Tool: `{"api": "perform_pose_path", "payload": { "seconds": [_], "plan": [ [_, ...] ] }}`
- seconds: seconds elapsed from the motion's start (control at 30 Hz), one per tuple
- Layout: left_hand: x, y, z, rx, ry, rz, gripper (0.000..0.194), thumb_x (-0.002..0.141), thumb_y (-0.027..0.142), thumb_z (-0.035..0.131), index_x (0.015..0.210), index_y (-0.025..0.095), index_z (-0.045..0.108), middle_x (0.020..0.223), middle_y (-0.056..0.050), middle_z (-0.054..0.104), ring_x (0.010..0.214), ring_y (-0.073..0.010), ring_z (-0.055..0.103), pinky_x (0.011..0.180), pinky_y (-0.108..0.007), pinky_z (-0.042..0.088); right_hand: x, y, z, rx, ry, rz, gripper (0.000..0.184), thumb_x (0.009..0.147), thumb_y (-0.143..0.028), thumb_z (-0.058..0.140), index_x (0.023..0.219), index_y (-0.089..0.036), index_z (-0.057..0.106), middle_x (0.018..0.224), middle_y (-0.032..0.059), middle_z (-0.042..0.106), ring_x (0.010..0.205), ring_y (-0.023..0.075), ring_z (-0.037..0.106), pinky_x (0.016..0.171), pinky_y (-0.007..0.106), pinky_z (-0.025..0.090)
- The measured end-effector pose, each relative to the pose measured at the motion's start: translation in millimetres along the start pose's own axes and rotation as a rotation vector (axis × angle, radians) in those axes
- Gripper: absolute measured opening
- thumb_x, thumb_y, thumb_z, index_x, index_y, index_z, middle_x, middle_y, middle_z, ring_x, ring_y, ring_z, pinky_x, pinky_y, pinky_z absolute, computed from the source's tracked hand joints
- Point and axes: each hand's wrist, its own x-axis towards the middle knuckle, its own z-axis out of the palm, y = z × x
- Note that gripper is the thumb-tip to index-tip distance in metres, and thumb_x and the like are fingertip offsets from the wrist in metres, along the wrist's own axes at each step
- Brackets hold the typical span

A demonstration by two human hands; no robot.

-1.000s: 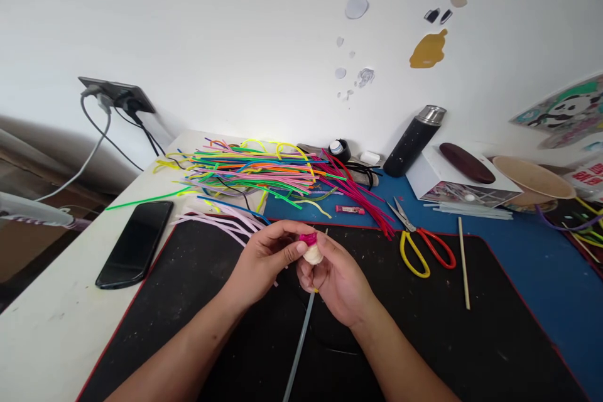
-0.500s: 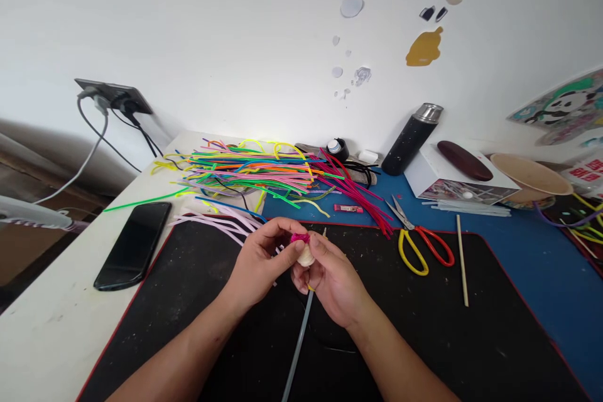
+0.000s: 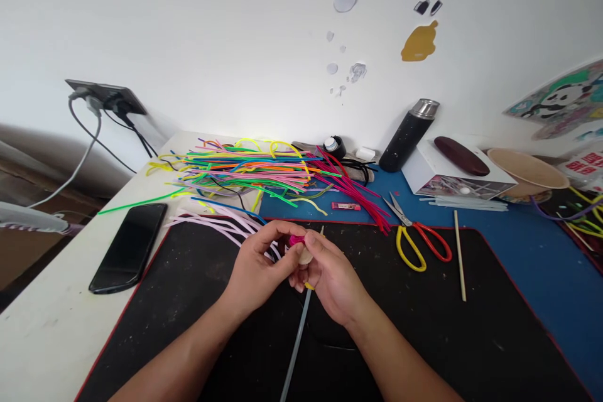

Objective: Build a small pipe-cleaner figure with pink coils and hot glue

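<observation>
My left hand (image 3: 264, 264) and my right hand (image 3: 336, 273) meet above the black mat, fingers closed in a pinch. Between the fingertips is a small piece made of a magenta fuzzy part (image 3: 296, 240) and a cream-coloured rounded part (image 3: 306, 256). Both hands grip it, and fingers cover much of it. A thin grey-blue rod (image 3: 296, 342) runs from below my right hand toward the bottom edge, with a yellow bit (image 3: 309, 286) at its upper end. Whether my right hand touches the rod, I cannot tell.
A pile of coloured pipe cleaners (image 3: 249, 166) lies behind the hands, with magenta ones (image 3: 360, 191) beside it. Scissors (image 3: 407, 232) and a wooden stick (image 3: 460, 257) are to the right. A phone (image 3: 128, 248) lies left; a black flask (image 3: 409, 135) and white box (image 3: 459, 169) stand behind.
My fingers have closed further over the small piece, so less of its cream part shows. The whole view has shifted slightly.
</observation>
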Motion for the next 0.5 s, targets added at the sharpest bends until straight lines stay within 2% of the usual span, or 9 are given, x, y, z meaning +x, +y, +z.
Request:
{"api": "perform_pose_path", "payload": {
  "seconds": [0.17, 0.33, 0.43, 0.5],
  "plan": [
    [0.8, -1.1, -1.1, 0.025, 0.023, 0.010, 0.017, 0.095, 0.033, 0.075, 0.105, 0.020, 0.075, 0.070, 0.001, 0.072, 0.047, -0.0130, 0.066, 0.044, -0.023, 0.057, 0.2, -0.2, 0.9, 0.016, 0.018, 0.008, 0.046, 0.088, -0.062, 0.082, 0.097, -0.018, 0.074, 0.069, -0.0006, 0.068, 0.052, 0.0130, 0.065, 0.047, 0.022, 0.046],
    [0.9, -5.2, -5.4, 0.082, 0.058, 0.028, 0.016, 0.092, 0.032, 0.078, 0.104, 0.021, 0.079, 0.087, -0.003, 0.078, 0.057, -0.0128, 0.068, 0.049, -0.021, 0.057, 0.5, 1.1, 0.9, 0.014, 0.019, -0.006, 0.044, 0.089, -0.060, 0.082, 0.095, -0.017, 0.074, 0.068, -0.0006, 0.068, 0.051, 0.0134, 0.066, 0.047, 0.022, 0.046],
    [1.9, -6.2, -6.8, 0.090, 0.054, 0.040, 0.016, 0.092, 0.032, 0.079, 0.103, 0.021, 0.080, 0.091, -0.004, 0.079, 0.062, -0.0140, 0.069, 0.052, -0.022, 0.057, 0.5, 0.6, 0.9, 0.017, 0.035, -0.009, 0.044, 0.088, -0.059, 0.084, 0.102, -0.018, 0.075, 0.069, -0.0009, 0.069, 0.053, 0.0138, 0.067, 0.047, 0.022, 0.046],
    [2.8, -6.2, -7.0, 0.099, 0.049, 0.052, 0.017, 0.092, 0.033, 0.079, 0.104, 0.021, 0.080, 0.097, -0.006, 0.081, 0.073, -0.0171, 0.073, 0.062, -0.025, 0.061, 0.5, -0.3, 0.9, 0.024, 0.045, -0.011, 0.044, 0.086, -0.057, 0.085, 0.107, -0.019, 0.076, 0.071, -0.0017, 0.069, 0.053, 0.0131, 0.067, 0.047, 0.022, 0.046]
  ]
}}
